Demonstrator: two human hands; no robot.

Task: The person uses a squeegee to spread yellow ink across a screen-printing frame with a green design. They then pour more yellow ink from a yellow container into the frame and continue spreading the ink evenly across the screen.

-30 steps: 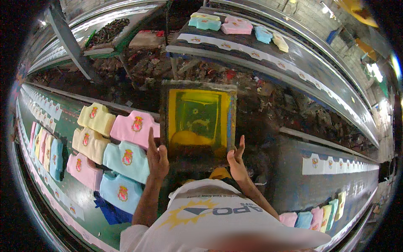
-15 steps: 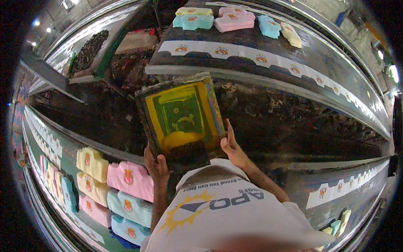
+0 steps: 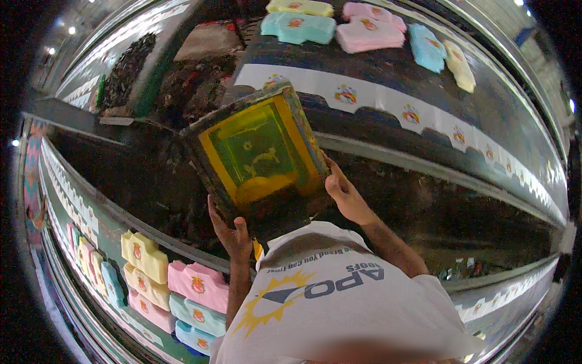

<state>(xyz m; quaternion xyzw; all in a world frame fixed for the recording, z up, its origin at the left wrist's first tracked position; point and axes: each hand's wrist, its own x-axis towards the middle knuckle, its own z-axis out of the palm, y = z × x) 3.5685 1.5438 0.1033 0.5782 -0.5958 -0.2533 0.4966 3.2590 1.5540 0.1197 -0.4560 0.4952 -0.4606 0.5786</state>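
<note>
Between my hands is a framed printing screen (image 3: 254, 151), with a yellow-green mesh, a faint stencil and yellow ink pooled along its near side. It is held tilted in front of my body, its far left corner raised over the dark gap between the tables. My left hand (image 3: 231, 233) grips the near left edge, thumb up. My right hand (image 3: 347, 193) is wrapped on the right edge, with its thumb on the frame's side. The fingers under the frame are hidden.
Stacks of printed pastel garments, including a pink one (image 3: 199, 285), lie on the left table. Ahead, a long dark table (image 3: 388, 76) bears more folded garments and a row of white printed pieces (image 3: 376, 104). A dark heap (image 3: 128, 76) lies at the far left.
The screen has turned slightly counterclockwise and shifted a little left, with both hands still on it. My view has moved, bringing the far table closer.
</note>
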